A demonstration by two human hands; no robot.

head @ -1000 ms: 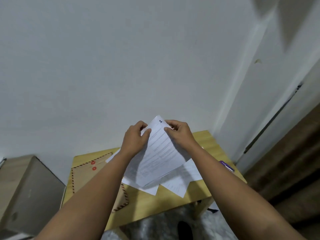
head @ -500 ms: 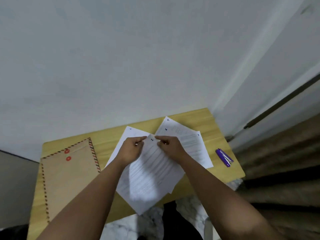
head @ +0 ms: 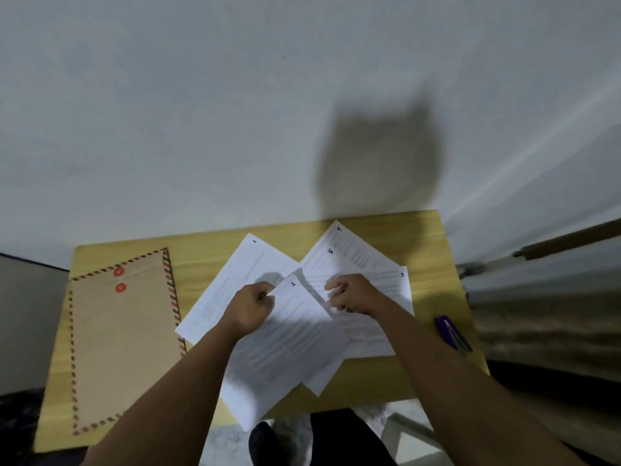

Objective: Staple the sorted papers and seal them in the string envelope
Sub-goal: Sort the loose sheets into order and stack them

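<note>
The left hand has its fingers curled round the top left corner of the sheet marked 1, pinching it at the edge. That sheet lies slanted on the yellow tabletop, its lower corner hanging past the near edge. The right hand sits just beside the sheet's right edge with fingers bent down onto the papers; whether it pinches a sheet or only presses there I cannot tell. Spread out under and around the hands are more printed sheets: sheet 6 to the left, partly under the left hand, sheets 4 and 5 fanned toward the wall, and another under the right wrist, all overlapping. The string envelope, brown with a striped border and two red discs near its top, lies flat at the left of the tabletop, just beside sheet 6. A purple stapler lies near the right edge, apart from the papers.
</note>
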